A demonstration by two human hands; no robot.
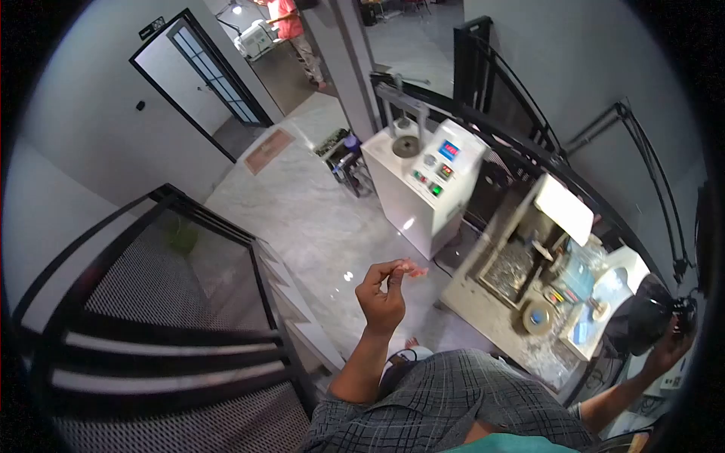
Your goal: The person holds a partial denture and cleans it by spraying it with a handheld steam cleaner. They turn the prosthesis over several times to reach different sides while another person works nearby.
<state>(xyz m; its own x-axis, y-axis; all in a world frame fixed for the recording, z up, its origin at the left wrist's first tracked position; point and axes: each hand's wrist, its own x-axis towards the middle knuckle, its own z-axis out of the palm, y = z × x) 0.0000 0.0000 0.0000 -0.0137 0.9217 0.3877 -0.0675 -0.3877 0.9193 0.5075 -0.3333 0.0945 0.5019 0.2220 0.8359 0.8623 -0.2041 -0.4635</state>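
My left hand (381,297) is raised in front of me, thumb and fingers pinched on a small pinkish-red piece (414,268) with an irregular outline. What the piece is made of cannot be told. At the far right, my right hand (671,347) grips the back end of a black lamp head (640,315), which hangs from a jointed black arm (651,155). Some of the right fingers are hidden in the dark edge of the view. Below the lamp stands a workbench (479,298) with a round grey wheel-like part (538,317) on it.
A white machine (411,200) with lit displays stands ahead, beside the bench. Black railings (249,340) with mesh panels rise on the left. A doorway (200,87) opens at the back left. Another person in a red top (285,19) stands far off near a white device (257,39).
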